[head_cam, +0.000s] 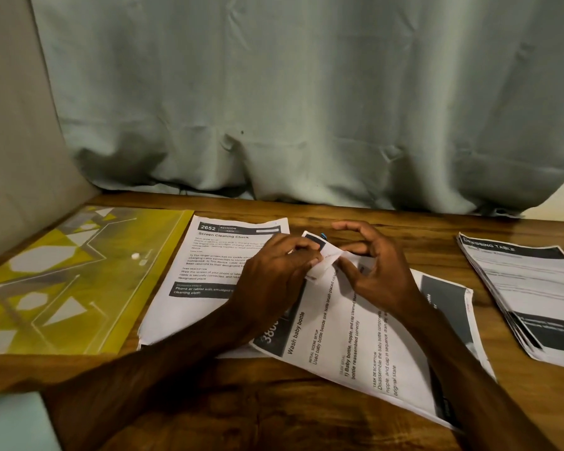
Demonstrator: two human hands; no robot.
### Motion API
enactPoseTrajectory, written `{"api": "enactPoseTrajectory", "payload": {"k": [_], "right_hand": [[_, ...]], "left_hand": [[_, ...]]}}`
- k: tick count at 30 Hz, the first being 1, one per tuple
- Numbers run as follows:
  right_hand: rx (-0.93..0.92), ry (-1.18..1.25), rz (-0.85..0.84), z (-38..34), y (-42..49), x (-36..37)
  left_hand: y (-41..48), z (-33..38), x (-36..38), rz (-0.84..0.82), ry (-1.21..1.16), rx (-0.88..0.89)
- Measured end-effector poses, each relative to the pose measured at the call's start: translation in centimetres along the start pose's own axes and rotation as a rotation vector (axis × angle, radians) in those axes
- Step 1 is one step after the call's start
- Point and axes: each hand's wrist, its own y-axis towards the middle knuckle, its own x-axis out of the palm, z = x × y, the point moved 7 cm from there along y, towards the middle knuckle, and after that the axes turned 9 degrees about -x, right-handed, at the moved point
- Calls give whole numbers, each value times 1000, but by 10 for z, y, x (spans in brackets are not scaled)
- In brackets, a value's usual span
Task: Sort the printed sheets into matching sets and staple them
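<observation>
Holding a sheet (pixel 355 340) corner above the desk (pixel 306 418).
Left fingers (pixel 302 247) pinch it; right fingers (pixel 355 227) curl beside it, grip unclear.

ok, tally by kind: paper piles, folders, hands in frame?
Paper piles: 3 (Screen Cleaning pile, baby bottle pile, Dressing Table pile)
Folders: 1 (yellow folder)
Hands: 2 (left hand, right hand)
Total: 6
</observation>
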Motion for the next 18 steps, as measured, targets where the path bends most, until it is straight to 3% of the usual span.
{"api": "enactPoseTrajectory", "payload": {"k": [3, 6, 14, 16, 18], "right_hand": [[-13, -27, -4, -2, 1, -1], [-23, -43, -6, -8, 2, -1], [-66, 2, 10, -15, 3, -4], [-60, -4, 26, -13, 4, -5], [-47, 11, 54, -12, 4, -8]], "left_hand": [[9, -12, -9, 63, -120, -165], [13, -29, -11, 1, -333, -373], [11, -30, -7, 3, -216, -238], [13, -30, -5, -40, -290, -314], [11, -35, 4, -166, -503, -525]]}}
